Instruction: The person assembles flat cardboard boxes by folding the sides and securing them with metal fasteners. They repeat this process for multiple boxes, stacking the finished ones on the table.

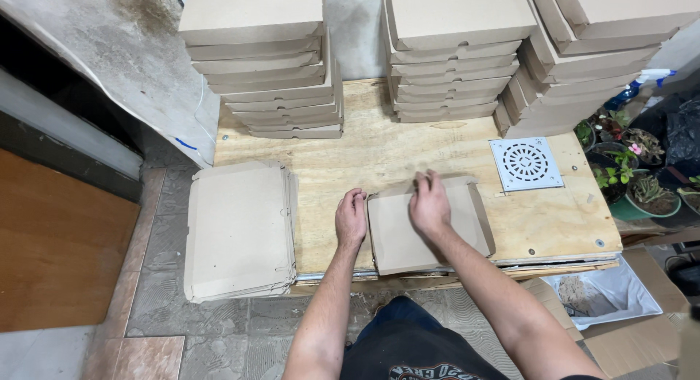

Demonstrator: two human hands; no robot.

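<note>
While our left hand pinches the side flap and our right hand presses the rear flap, fingers curled, the flat cardboard box blank lies half-folded on the plywood tabletop. Behind the blank, stacks of finished boxes stand; left of it, a pile of unfolded blanks waits.

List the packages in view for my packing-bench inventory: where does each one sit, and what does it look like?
Folded box stacks: three piles at the plywood table's far edge, flat square brown cardboard.
Flat blanks: a pile at the table's left end, unfolded brown cardboard.
Box being folded: near edge, brown, left hand on its left side, right hand on top.
Open carton: on the floor at lower right, brown with white lining.
</note>
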